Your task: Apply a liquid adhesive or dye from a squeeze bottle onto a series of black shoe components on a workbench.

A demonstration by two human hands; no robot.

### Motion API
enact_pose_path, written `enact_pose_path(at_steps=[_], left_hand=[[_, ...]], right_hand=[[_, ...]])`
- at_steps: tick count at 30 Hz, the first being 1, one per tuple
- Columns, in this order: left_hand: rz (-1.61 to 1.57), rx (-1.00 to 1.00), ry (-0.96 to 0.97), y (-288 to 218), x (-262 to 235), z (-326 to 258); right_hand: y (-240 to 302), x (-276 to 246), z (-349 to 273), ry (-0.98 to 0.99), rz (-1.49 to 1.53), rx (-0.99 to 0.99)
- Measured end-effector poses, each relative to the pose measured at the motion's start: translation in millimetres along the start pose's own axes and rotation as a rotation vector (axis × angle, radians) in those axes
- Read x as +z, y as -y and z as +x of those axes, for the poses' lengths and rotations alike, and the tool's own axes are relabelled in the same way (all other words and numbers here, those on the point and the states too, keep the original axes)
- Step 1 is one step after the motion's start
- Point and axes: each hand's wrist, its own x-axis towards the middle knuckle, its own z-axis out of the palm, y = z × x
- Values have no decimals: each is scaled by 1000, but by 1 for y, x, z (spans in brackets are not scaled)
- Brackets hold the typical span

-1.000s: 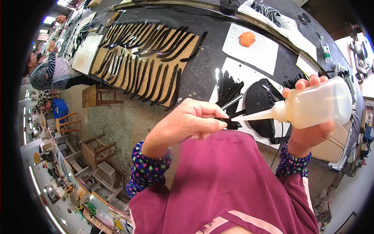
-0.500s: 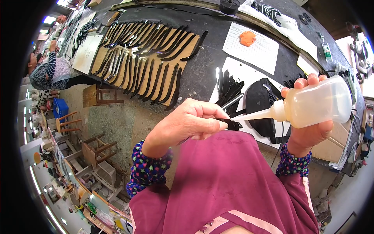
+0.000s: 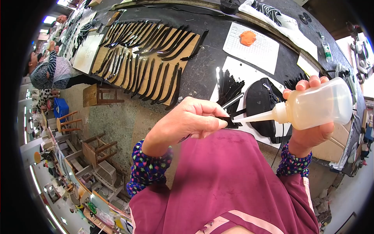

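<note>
In my right hand [image 3: 311, 132] is a translucent squeeze bottle [image 3: 321, 103], tipped sideways with its long tapered nozzle pointing left. Pale yellowish liquid shows inside it. My left hand [image 3: 191, 121] pinches a small black strip [image 3: 230, 121] between thumb and forefinger, and the nozzle tip is right by that strip. Whether the tip touches it I cannot tell. Behind the strip, a bundle of black strips [image 3: 230, 87] lies on a white sheet [image 3: 249, 70], beside a black zipped pouch [image 3: 259, 103].
Rows of glossy black strips lie on a brown board [image 3: 156, 68] at the table's left. A printed sheet [image 3: 265, 52] carries an orange lump [image 3: 247, 38]. A clear bottle [image 3: 326, 48] stands far right. Wooden stools [image 3: 93, 95] and another person [image 3: 54, 70] are at the left.
The squeeze bottle's nozzle has drawn back slightly to the right from my left fingers. More of the pinched black strip now shows.
</note>
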Motion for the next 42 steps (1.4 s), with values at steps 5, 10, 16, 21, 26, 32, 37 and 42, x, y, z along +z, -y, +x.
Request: enact_pose_path(at_steps=[5,10,16,21,26,32,37,42], left_hand=[[-8,5,-1,1,-1,0],[5,5,-5,2,-2,1],[24,6,8,1,-3,3],[-9,14,8,4,-4,3],[10,28,6,7,-7,4],[6,28,26,10,-10,6],[-28,55,31,11,-11,7],[-57,39,1,11,-12,6]], right_hand=[[1,1,-2,-33,-9,10],[1,0,-3,-14,-7,-1],[1,-1,-5,-68,-29,10],[2,0,-5,-49,-28,5],[2,-2,-7,-46,-23,7],[1,-3,-7,-28,-15,4],[0,-8,-9,1,15,9],[1,-11,-11,0,26,35]])
